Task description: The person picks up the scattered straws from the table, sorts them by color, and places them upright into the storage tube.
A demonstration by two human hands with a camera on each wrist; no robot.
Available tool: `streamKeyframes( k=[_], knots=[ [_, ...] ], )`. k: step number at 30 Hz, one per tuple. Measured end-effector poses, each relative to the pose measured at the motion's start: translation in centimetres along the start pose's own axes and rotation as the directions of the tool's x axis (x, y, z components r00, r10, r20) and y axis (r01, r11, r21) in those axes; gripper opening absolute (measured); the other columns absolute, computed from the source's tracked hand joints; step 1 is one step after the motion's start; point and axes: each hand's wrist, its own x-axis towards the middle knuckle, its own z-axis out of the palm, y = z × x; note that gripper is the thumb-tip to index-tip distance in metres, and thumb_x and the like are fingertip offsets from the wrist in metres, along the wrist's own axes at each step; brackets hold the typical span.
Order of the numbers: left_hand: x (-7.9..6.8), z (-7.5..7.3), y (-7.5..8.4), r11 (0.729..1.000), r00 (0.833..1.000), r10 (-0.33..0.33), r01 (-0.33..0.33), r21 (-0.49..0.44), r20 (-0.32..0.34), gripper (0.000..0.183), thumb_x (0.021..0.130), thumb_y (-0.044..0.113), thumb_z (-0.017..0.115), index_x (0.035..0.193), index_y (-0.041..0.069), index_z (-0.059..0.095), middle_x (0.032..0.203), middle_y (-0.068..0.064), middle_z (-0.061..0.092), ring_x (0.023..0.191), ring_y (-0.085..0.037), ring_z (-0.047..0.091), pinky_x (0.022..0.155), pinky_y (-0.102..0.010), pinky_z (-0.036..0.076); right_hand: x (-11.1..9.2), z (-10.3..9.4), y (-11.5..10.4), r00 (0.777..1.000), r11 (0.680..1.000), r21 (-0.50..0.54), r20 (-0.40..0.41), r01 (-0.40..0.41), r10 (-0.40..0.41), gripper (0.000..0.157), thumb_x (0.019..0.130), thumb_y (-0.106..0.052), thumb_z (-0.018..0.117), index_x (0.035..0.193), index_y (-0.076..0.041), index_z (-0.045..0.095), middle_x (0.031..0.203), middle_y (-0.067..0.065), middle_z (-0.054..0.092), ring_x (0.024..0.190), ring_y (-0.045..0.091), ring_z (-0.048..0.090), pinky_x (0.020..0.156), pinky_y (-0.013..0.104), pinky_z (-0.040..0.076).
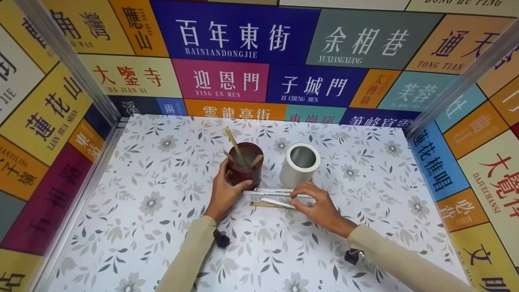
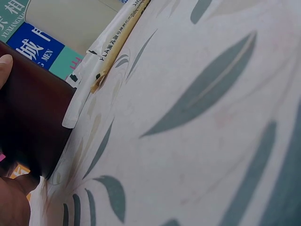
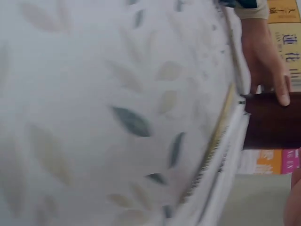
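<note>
My left hand (image 1: 227,188) grips the near left side of a dark red cylindrical cup (image 1: 245,174), which stands upright. Several tan sticks poke up from it, the tallest tan stick (image 1: 232,138) leaning left. To the right, my right hand (image 1: 318,205) pinches the end of a thin white paper-wrapped straw (image 1: 275,202) between thumb and finger. Beneath it lie other white wrapped straws (image 1: 261,194) and a tan wrapped straw (image 2: 123,40) with printed writing. Just behind the right hand stands a white cylindrical cup (image 1: 288,170) with a thick rim and a metallic inside.
The table (image 1: 142,239) has a white cover with grey leaves and flowers. Panels (image 1: 243,36) with coloured blocks of writing wall in its back and sides. Clear upright posts (image 1: 466,69) stand at the back corners.
</note>
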Motion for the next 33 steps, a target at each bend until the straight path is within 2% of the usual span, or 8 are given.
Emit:
streamKeyframes(
  k=[3,9,12,15,20,26,33],
  knots=[
    [0.0,-0.1,-0.1,1.0,1.0,-0.01,0.01,0.003,-0.005,0.098,0.073,0.039,0.092,0.154,0.032,0.037,0.151,0.002,0.046,0.14,-0.017,0.044,0.115,-0.038,0.038,-1.3,0.0,1.3,0.999,0.999,-0.016,-0.009,-0.045,0.045,0.028,0.078,0.014,0.078,0.098,-0.006,0.074,0.096,0.019,0.068,0.094,0.035,0.063,0.096,0.027,0.047],
    [0.0,-0.2,-0.1,1.0,1.0,-0.021,0.021,0.011,-0.015,0.1,0.072,0.039,0.093,0.154,0.031,0.036,0.151,0.0,0.046,0.14,-0.018,0.043,0.115,-0.039,0.038,-3.4,0.3,5.1,0.994,0.992,-0.068,-0.043,-0.107,0.104,0.029,0.076,0.014,0.08,0.095,-0.008,0.073,0.094,0.016,0.068,0.091,0.034,0.06,0.084,0.026,0.047],
    [-0.1,-0.1,-0.1,1.0,1.0,-0.014,0.014,0.008,-0.018,0.1,0.072,0.038,0.093,0.154,0.029,0.037,0.151,-0.002,0.046,0.14,-0.02,0.044,0.115,-0.04,0.038,-4.0,0.4,7.1,0.993,0.987,-0.116,-0.048,-0.109,0.104,0.026,0.075,0.012,0.082,0.093,-0.005,0.073,0.092,0.013,0.069,0.093,0.033,0.061,0.087,0.025,0.045],
    [-0.1,0.0,-0.1,1.0,1.0,-0.018,0.018,0.009,-0.018,0.099,0.072,0.038,0.092,0.154,0.029,0.037,0.151,-0.002,0.047,0.14,-0.02,0.045,0.115,-0.04,0.039,-4.5,0.3,8.3,0.995,0.982,-0.159,-0.025,-0.103,0.1,0.023,0.076,0.007,0.084,0.093,-0.005,0.075,0.094,0.007,0.07,0.096,0.029,0.061,0.092,0.022,0.042],
    [-0.2,0.1,0.0,1.0,1.0,-0.024,0.024,0.008,-0.008,0.098,0.073,0.039,0.092,0.154,0.031,0.037,0.15,-0.001,0.048,0.139,-0.019,0.045,0.114,-0.038,0.039,-4.7,0.2,8.6,0.994,0.973,-0.21,0.037,-0.096,0.106,0.019,0.082,-0.003,0.083,0.097,-0.012,0.077,0.099,-0.002,0.068,0.1,0.02,0.058,0.094,0.022,0.041],
    [-0.3,0.0,0.2,1.0,1.0,-0.026,0.026,-0.004,-0.004,0.096,0.073,0.039,0.092,0.153,0.035,0.037,0.148,0.004,0.049,0.138,-0.016,0.046,0.113,-0.039,0.04,-4.6,0.5,8.1,0.991,0.958,-0.286,0.121,-0.027,0.065,0.017,0.084,-0.011,0.084,0.1,-0.014,0.078,0.102,-0.002,0.067,0.101,0.018,0.054,0.091,0.029,0.041],
    [-0.4,0.1,0.8,0.999,0.999,-0.05,0.05,-0.015,-0.003,0.098,0.076,0.024,0.091,0.155,0.024,0.035,0.152,-0.004,0.046,0.141,-0.021,0.043,0.116,-0.042,0.036,-4.5,0.8,8.0,0.982,0.93,-0.368,0.164,-0.022,0.089,0.016,0.084,-0.018,0.084,0.099,-0.017,0.079,0.099,-0.005,0.066,0.102,0.017,0.051,0.091,0.038,0.039]
  ],
)
